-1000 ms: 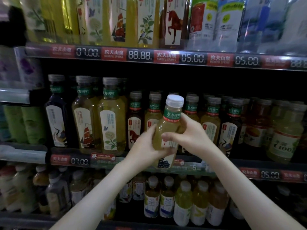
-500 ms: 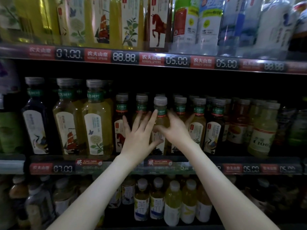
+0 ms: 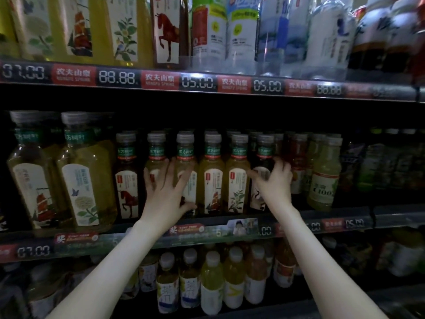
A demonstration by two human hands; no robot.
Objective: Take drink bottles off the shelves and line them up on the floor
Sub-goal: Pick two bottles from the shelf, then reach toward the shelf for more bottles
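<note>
A row of small tea bottles with grey caps and green neck bands stands on the middle shelf (image 3: pixel 218 233). My left hand (image 3: pixel 165 196) lies flat with fingers spread against two pale yellow bottles (image 3: pixel 156 150), the thumb low by their bases. My right hand (image 3: pixel 273 183) curls round a dark tea bottle (image 3: pixel 264 148) further right, thumb on its label and fingers behind it. Two yellow bottles (image 3: pixel 212 176) stand untouched between my hands. All the bottles are upright on the shelf.
Larger tea bottles (image 3: pixel 85 171) fill the shelf's left end, and a C100 bottle (image 3: pixel 324 178) stands at the right. The upper shelf (image 3: pixel 197 82) carries tall bottles and price tags. Small bottles (image 3: pixel 211 284) crowd the lower shelf. The floor is out of view.
A second ago both hands held a pale bottle in front of the shelf. It went back into the row. My hands have parted; the right moved right onto the dark bottle.
</note>
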